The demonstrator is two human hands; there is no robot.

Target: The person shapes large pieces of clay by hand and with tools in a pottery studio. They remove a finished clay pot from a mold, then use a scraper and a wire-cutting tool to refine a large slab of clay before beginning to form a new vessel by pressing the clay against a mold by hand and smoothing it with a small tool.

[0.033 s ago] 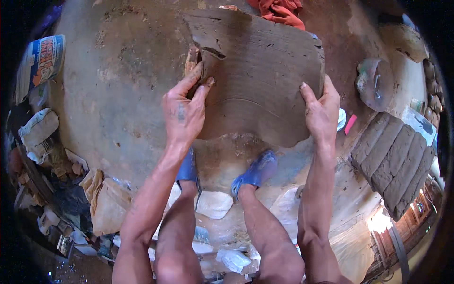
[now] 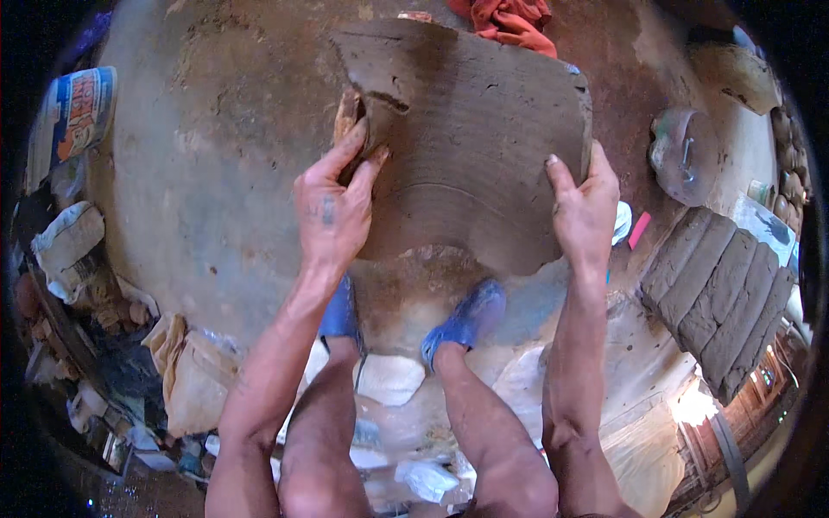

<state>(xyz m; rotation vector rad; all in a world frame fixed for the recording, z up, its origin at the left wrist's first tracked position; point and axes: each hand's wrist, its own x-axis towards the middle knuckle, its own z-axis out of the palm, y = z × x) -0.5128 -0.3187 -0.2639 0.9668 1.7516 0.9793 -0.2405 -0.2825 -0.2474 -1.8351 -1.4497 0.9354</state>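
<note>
A broad, thin sheet of grey-brown clay (image 2: 475, 129) hangs between my two hands, above the floor and in front of my feet. My left hand (image 2: 332, 207) grips its left edge, thumb on the near face and fingers mostly hidden behind. Above those fingers, the edge folds at a torn slit, beside a brownish strip (image 2: 347, 112) whose kind I cannot make out. My right hand (image 2: 587, 203) pinches the right edge, its thumb on the face and the other fingers behind. The lower edge of the sheet is uneven and arches up in the middle.
Red cloth (image 2: 518, 26) lies beyond the sheet. To the right are a ridged grey clay block (image 2: 717, 293), a shallow basin (image 2: 684, 155) and a pink strip (image 2: 639, 230). A printed bucket (image 2: 82, 116) and a crumpled tan sack (image 2: 194, 380) are at left. Blue shoes (image 2: 471, 315) cover my feet.
The clay sheet has shifted very slightly, and its lower edge arches more in the middle. Both hands keep their grip, nearly in place.
</note>
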